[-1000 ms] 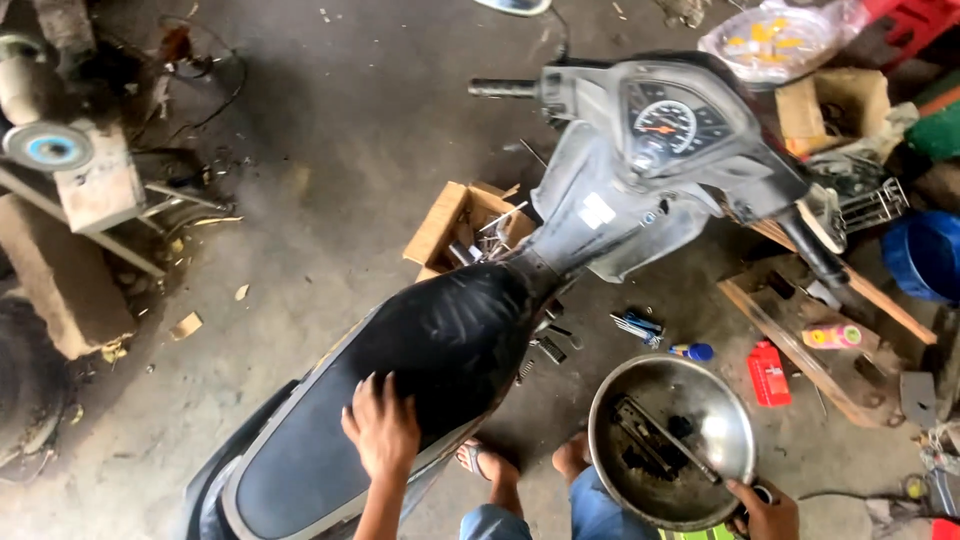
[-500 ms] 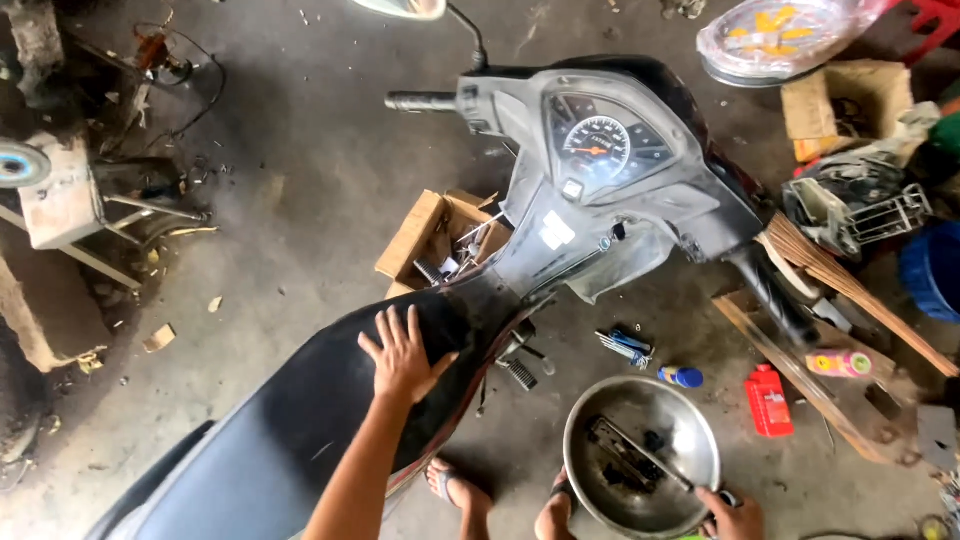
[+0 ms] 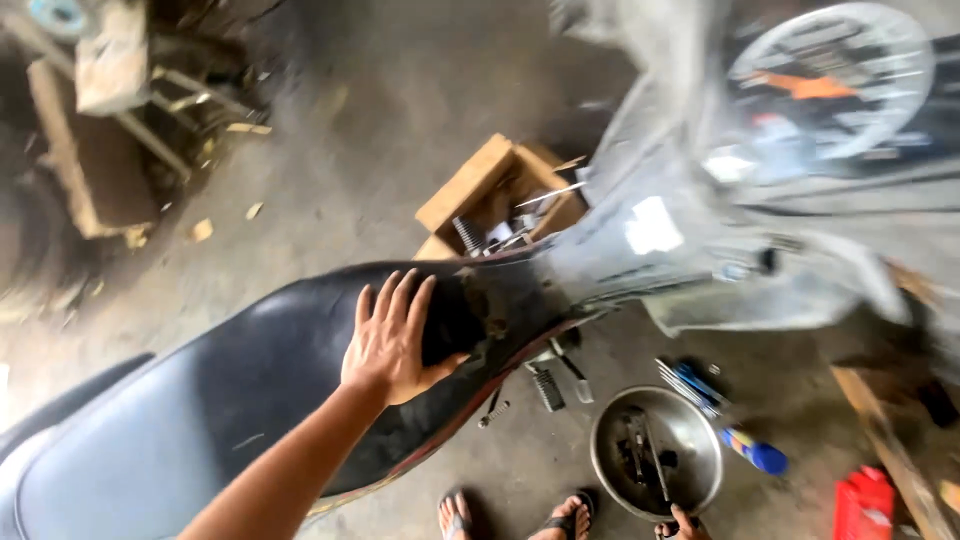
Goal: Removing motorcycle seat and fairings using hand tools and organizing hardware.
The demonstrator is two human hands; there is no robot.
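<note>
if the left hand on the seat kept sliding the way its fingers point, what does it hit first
Probably the front edge of the black padded motorbike seat, then the open brown cardboard box of parts on the floor past it. The left hand lies flat, fingers aimed up-right; depth is unclear.

The left hand [image 3: 393, 340] lies flat on the front part of the seat [image 3: 210, 400], which runs from the lower left up toward the centre. Ahead of the seat, to the upper right, sits the scooter's body panel [image 3: 690, 250], with the speedometer [image 3: 830, 75] above it. Behind the seat's front end stands an open box [image 3: 480, 185] with tools in it. Below the panel, on the floor [image 3: 400, 100], a bowl [image 3: 655, 465] holds parts; the right hand [image 3: 682, 525] touches its near rim. The person's feet [image 3: 515, 515] stand left of the bowl. A bottle [image 3: 755, 452] lies just right of it, a can [image 3: 862, 503] farther right. A workbench [image 3: 100, 110] stands at the far left.
</note>
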